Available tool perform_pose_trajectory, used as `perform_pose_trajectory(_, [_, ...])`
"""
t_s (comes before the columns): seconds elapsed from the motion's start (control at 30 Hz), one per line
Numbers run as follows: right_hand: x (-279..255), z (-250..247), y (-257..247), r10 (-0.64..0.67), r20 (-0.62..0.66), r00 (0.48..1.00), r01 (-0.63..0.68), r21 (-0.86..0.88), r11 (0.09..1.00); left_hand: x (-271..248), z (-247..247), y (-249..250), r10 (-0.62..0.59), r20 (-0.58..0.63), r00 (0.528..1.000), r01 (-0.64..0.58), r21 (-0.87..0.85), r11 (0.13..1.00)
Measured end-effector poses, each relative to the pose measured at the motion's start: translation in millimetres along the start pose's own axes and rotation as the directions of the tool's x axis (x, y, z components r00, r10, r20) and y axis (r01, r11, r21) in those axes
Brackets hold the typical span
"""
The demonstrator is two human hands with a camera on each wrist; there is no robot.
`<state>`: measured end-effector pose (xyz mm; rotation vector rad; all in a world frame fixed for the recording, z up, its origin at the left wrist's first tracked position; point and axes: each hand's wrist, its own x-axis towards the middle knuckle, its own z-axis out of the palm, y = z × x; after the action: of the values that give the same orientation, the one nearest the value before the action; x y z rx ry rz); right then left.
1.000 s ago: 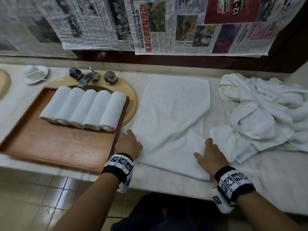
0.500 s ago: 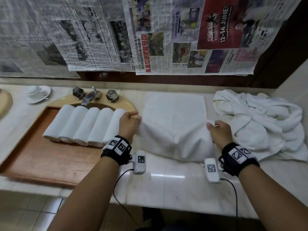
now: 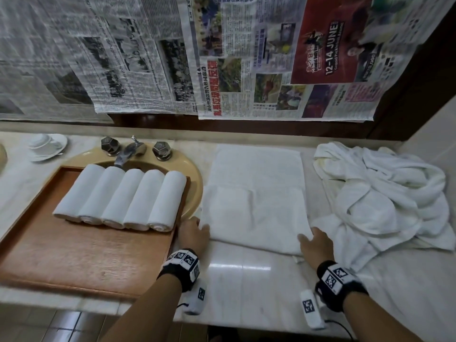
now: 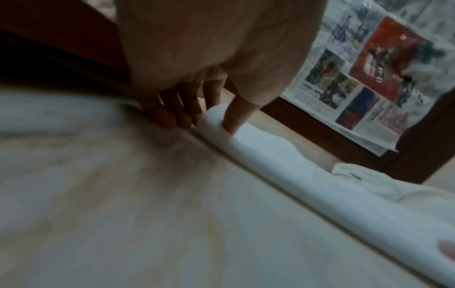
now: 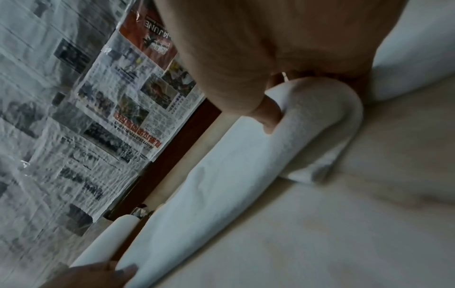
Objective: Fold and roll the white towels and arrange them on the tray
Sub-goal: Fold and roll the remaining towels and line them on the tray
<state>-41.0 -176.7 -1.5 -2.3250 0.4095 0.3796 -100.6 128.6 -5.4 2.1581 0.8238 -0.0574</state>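
the folded towel [image 3: 256, 198] is laid flat on the bench [image 3: 246, 287] at the centre of the frame, its near edge doubled over toward the viewer. that near fold is pinched at both corners: the left hand [image 3: 193, 234] at lower centre-left, thumb on top and fingers tucked beneath, and the right hand [image 3: 317, 244] at lower centre-right, thumb pressed into the fold, so both hands are clamped on the cloth. the corners are likely held this way so the edge stays square for rolling. five rolled towels [image 3: 121, 201] are lined side by side on the wooden tray [image 3: 81, 255] at the left, which rests over the sink [image 3: 193, 183], with room kept in front. a heap of unfolded towels [image 3: 385, 196] is kept at the right, within reach.
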Motion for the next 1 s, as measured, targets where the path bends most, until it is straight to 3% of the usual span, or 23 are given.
perform_pose_trajectory(0.13, [-8,-12,-27,-0.129,-0.131,0.983,0.148,0.144,0.978,-7,-10,22,0.125,-0.085,0.988,-0.139,-0.187,0.972])
perform_pose_trajectory(0.3, [-14,-46,-66,-0.232,-0.22,0.947,0.269,0.152,0.951,3,-36,58,0.221,-0.109,0.969,-0.244,-0.312,0.918])
perform_pose_trajectory(0.4, [-21,-58,-61,-0.194,-0.098,0.976,0.202,0.084,0.976,-2,-50,58,0.226,-0.079,0.971,-0.239,-0.244,0.94])
perform_pose_trajectory(0.5, [-34,-52,-25,-0.084,0.135,0.987,0.1,-0.119,0.988,-16,-43,21,0.063,0.147,0.987,-0.065,0.009,0.998])
perform_pose_trajectory(0.6, [-40,-38,6,0.023,0.282,0.959,0.056,-0.267,0.962,-30,-25,-24,-0.103,0.337,0.936,0.004,0.283,0.959])
perform_pose_trajectory(0.7, [-31,-26,13,-0.006,0.209,0.978,0.05,-0.207,0.977,-24,-9,-37,-0.154,0.277,0.948,0.098,0.208,0.973])
perform_pose_trajectory(0.8, [-14,-14,14,-0.041,0.122,0.992,0.056,-0.119,0.991,-15,0,-26,-0.112,0.17,0.979,0.089,0.14,0.986])
perform_pose_trajectory(0.9, [-8,-10,20,0.015,0.192,0.981,0.033,-0.246,0.969,-10,1,-25,-0.078,0.147,0.986,0.043,0.229,0.973])
perform_pose_trajectory(1.0, [-15,-17,30,0.105,0.346,0.932,0.053,-0.418,0.907,-20,-6,-38,-0.167,0.232,0.958,0.085,0.327,0.941])
